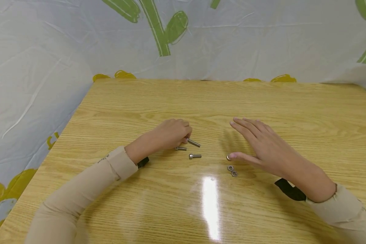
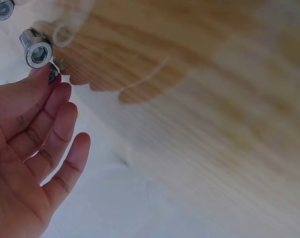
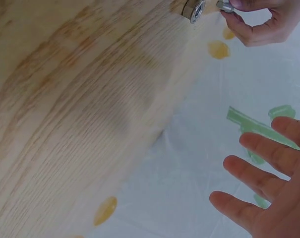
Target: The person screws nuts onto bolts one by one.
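My left hand [image 1: 172,134] pinches a metal socket-head bolt [image 1: 194,143] between thumb and fingers, its threaded end pointing right. In the left wrist view that bolt's head [image 2: 53,73] shows at the fingertips. A second bolt [image 1: 181,148] lies beside the left thumb, and a third bolt [image 1: 195,156] rests nearer the front. My right hand [image 1: 266,149] spreads over the table with straight fingers, holding nothing. Its thumb tip overlaps a nut [image 1: 228,158] in the head view. Two more nuts [image 1: 230,168] lie side by side just in front of that thumb.
All the hardware is on a wood-grain table [image 1: 158,203] with a bright reflection near its front. Behind and left of it hangs a white cloth [image 1: 219,44] with green and yellow shapes. Dark straps [image 1: 289,189] show under the wrists.
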Available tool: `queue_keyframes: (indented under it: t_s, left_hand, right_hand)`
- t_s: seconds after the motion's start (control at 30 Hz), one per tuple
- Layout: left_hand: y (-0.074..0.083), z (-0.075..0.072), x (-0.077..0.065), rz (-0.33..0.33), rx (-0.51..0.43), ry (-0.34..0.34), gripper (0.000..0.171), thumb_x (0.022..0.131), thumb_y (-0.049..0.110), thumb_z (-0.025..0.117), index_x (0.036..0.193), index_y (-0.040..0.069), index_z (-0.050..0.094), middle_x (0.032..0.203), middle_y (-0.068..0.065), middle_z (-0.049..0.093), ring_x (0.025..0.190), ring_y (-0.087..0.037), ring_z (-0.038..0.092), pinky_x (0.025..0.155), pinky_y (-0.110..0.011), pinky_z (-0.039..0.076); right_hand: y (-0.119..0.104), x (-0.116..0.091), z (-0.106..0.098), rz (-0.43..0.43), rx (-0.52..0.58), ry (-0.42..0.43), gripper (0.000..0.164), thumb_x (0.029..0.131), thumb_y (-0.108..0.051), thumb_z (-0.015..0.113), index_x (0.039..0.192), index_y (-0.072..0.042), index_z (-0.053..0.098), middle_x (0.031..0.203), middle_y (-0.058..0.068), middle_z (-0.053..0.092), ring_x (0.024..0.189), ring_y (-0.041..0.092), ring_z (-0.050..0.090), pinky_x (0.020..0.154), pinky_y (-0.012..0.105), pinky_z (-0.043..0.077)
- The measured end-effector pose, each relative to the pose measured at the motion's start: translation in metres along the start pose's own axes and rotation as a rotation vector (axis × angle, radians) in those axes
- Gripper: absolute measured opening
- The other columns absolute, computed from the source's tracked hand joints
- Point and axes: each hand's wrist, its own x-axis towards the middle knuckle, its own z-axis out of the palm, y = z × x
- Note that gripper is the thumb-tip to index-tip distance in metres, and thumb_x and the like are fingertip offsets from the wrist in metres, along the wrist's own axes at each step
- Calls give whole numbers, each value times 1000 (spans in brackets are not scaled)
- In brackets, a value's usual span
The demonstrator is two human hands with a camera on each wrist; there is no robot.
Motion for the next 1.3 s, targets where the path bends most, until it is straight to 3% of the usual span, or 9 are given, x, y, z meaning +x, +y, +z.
queue_keyframes:
  t_s: [0.3,0.53,0.93,1.17,1.3]
  left_hand:
    - [-1,-1,-5,15,23,60,15,96,24,52,97,12,62,92,-2,60,81,-16,55,70,-29,47]
    - [1,-2,-12,27,3,161,15,97,21,48,96,11,60,90,-1,60,80,-16,55,71,-29,47]
    - [11,-17,-34,7,-112,388,13,93,24,56,93,13,62,88,3,65,78,-14,56,66,-27,47]
    - [15,-25,-45,-16,-170,481,10,90,23,61,88,13,61,84,4,64,80,-14,59,67,-28,48]
    - [18,-29,-51,-35,-198,495,8,89,22,62,88,13,62,84,4,64,78,-13,58,65,-26,47]
  right_hand:
    - [0,1,-1,15,21,-9,71,85,-41,64,138,-2,38,139,17,42,122,37,42,98,56,33]
    - [1,1,-2,20,35,-18,65,86,-41,62,135,-4,43,135,17,46,119,37,45,94,60,35]
    - [-6,11,-5,-19,35,-92,44,81,-20,72,120,-4,57,116,12,60,108,32,56,88,50,46]
    - [-13,18,-4,69,131,-290,29,84,-17,68,110,-6,60,105,6,60,88,21,62,72,34,52]
    - [-15,22,-2,150,158,-424,27,88,-21,65,109,-5,59,103,5,60,80,16,62,67,31,51]
